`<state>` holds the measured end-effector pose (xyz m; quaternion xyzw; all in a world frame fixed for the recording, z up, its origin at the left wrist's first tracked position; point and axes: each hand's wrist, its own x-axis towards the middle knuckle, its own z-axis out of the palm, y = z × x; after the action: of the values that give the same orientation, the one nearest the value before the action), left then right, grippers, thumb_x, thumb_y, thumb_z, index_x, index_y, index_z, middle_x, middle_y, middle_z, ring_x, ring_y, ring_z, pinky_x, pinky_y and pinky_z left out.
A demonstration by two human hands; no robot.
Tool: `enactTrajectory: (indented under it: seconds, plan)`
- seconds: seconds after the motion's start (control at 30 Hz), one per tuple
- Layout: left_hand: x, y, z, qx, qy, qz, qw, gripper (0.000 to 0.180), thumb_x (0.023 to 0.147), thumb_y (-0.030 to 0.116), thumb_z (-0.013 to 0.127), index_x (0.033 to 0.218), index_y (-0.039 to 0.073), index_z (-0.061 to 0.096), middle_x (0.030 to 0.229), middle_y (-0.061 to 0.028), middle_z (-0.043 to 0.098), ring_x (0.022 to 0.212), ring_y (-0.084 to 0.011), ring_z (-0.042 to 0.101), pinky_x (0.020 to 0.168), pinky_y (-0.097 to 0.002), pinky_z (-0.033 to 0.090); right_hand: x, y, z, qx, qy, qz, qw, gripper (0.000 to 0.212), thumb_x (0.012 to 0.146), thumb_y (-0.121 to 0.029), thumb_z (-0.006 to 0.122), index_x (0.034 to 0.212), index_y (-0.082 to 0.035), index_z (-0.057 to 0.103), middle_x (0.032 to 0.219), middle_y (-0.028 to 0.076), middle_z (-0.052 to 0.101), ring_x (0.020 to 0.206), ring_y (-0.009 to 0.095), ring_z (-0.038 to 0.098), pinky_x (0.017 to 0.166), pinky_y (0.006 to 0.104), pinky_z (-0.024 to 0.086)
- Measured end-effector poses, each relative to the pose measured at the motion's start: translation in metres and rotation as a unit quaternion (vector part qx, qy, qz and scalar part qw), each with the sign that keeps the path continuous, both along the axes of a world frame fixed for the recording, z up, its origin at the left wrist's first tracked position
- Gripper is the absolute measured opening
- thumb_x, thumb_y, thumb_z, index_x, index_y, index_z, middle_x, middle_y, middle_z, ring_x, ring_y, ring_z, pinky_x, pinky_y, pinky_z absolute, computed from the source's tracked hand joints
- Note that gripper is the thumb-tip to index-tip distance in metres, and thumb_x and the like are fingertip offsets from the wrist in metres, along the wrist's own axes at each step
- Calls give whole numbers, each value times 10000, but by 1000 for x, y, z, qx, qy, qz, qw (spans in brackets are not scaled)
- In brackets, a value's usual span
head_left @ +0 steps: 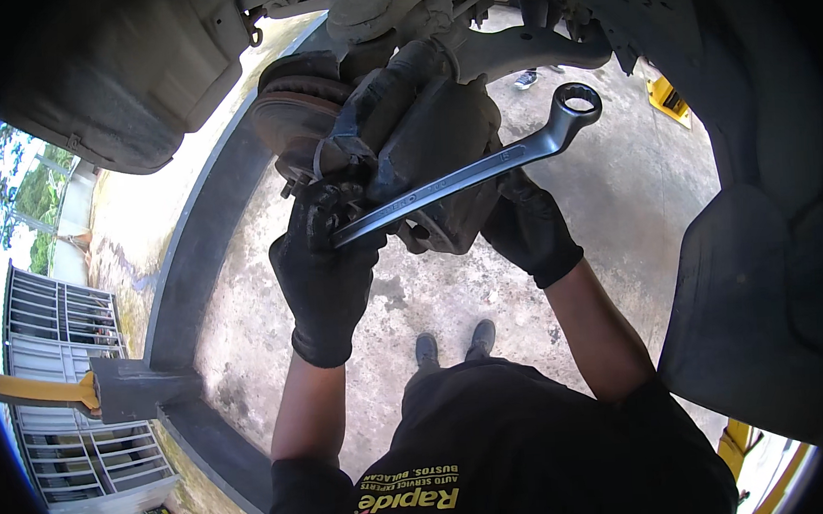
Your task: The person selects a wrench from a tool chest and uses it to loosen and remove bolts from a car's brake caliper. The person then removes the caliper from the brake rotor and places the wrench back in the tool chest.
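A long steel offset ring wrench [468, 172] slants up to the right across the front of a car's wheel assembly. My left hand [324, 266], in a black glove, is closed around its lower end, close beside the rusty brake disc [297, 119]. The wrench's free ring end stands out in the air at the upper right. My right hand [533, 227], also gloved, reaches up against the right side of a bulky dark metal part [443, 148] next to the disc. Its fingers are mostly hidden behind that part and the wrench.
Overhead hang the suspension arm [536, 50] and the dark wheel-arch liner [748, 286]. A grey bumper-like panel [141, 76] is at the upper left. A dark lift frame [176, 297] with a yellow arm [41, 388] runs along the left. My shoes [453, 343] stand on stained concrete.
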<state>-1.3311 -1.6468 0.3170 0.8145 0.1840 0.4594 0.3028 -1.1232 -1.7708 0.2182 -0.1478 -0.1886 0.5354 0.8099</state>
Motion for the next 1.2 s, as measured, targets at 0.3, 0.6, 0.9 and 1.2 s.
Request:
enactTrajectory:
  seconds: [0.3,0.6,0.9,1.2]
  plan:
    - [-8,-8,5,-6,58,27,998,383,763,-16,811,1119,15,673,766,-89,710,635,-129,688,587,-255,522,12,-2,-12,38,16,39,998,452,1014,-191,652,1441,-93,540,1437,69,591,1343,246,540,1191,450,392]
    - [-16,-46,-76,12,89,-59,994,485,813,298,863,1200,60,693,833,-104,717,623,-245,658,609,-361,536,12,-4,-22,102,-11,76,992,601,1063,-366,567,1572,-108,377,1596,106,442,1475,287,410,1242,494,310]
    - [-27,-62,-110,-246,47,-205,946,805,872,40,717,1600,130,385,943,-73,674,823,-171,670,771,-324,555,3,1,-10,-5,64,47,997,659,1064,-519,472,1592,-145,350,1604,133,425,1489,345,385,1240,579,266]
    - [-24,-16,-113,-330,98,-300,890,439,937,-9,652,1369,61,615,1180,-58,653,723,-92,539,651,-238,470,5,22,-9,-67,-18,-50,996,472,1122,-349,380,1485,-57,456,1442,128,547,1310,282,559,1129,447,453]
